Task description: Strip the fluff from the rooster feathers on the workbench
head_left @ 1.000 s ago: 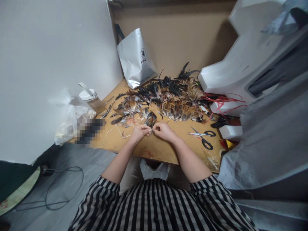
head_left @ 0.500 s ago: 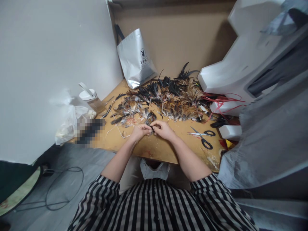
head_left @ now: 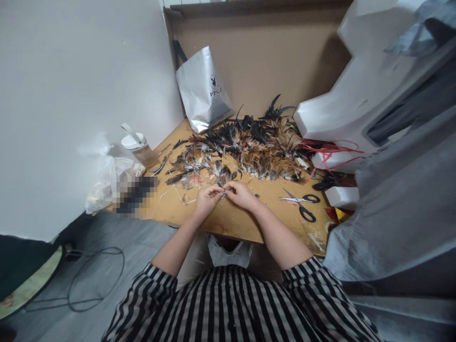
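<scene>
My left hand and my right hand meet fingertip to fingertip over the wooden table, both pinched on a small bunch of dark feathers that fans out just beyond the fingers. Behind it a wide heap of black, brown and tan feathers covers the middle of the table. Black-handled scissors lie to the right of my right hand, untouched.
A silver shopping bag leans on the cardboard back wall. A white-lidded jar and a clear plastic bag stand at the left edge. White foam blocks with red string and grey cloth crowd the right side.
My hands stay together at the same spot, fingers shifting slightly on the small feather bunch. The view has tilted a little.
</scene>
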The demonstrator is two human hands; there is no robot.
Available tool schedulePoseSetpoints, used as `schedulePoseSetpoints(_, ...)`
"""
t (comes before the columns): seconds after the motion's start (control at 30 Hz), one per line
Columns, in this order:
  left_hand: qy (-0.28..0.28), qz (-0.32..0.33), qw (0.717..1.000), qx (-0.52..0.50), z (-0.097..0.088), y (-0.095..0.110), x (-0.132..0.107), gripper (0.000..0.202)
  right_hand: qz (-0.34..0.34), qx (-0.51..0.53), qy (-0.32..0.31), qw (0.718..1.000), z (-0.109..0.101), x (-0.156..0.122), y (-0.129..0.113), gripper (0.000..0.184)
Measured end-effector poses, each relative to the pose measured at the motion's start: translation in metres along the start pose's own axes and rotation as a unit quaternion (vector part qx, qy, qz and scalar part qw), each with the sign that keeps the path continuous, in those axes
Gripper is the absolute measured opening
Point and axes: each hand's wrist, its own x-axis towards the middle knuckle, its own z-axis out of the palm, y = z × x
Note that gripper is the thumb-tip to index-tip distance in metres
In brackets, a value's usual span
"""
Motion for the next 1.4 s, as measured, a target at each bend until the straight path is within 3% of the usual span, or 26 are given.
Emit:
schedulePoseSetpoints(0.2,0.051,0.105,0.985,0.125,0.004,-0.001,-0.006,0.017,0.041,0.036,0.019,0.998,0.004,0.002,0.003,0.019)
schedulePoseSetpoints(0.47,0.033,0.180,0.967,0.177,0.001,0.002,-0.008,0.018,0.100,0.132,-0.040,0.985,0.005,0.004,0.011,0.025)
schedulePoseSetpoints(0.67,0.015,0.269,0.937,0.224,0.000,-0.004,-0.007,0.018,0.120,0.208,-0.112,0.964,-0.001,0.005,0.019,0.024)
schedulePoseSetpoints(0.83,0.008,0.306,0.919,0.250,-0.003,-0.005,-0.007,0.017,0.143,0.235,-0.127,0.953,-0.001,0.005,0.021,0.022)
schedulePoseSetpoints(1.2,0.028,0.301,0.922,0.240,-0.004,-0.006,-0.009,0.012,0.102,0.182,-0.063,0.976,0.000,0.001,0.011,0.017)
schedulePoseSetpoints(1.4,0.034,0.282,0.934,0.216,-0.007,-0.005,-0.011,0.011,0.085,0.123,0.026,0.988,-0.003,0.000,0.009,0.013)
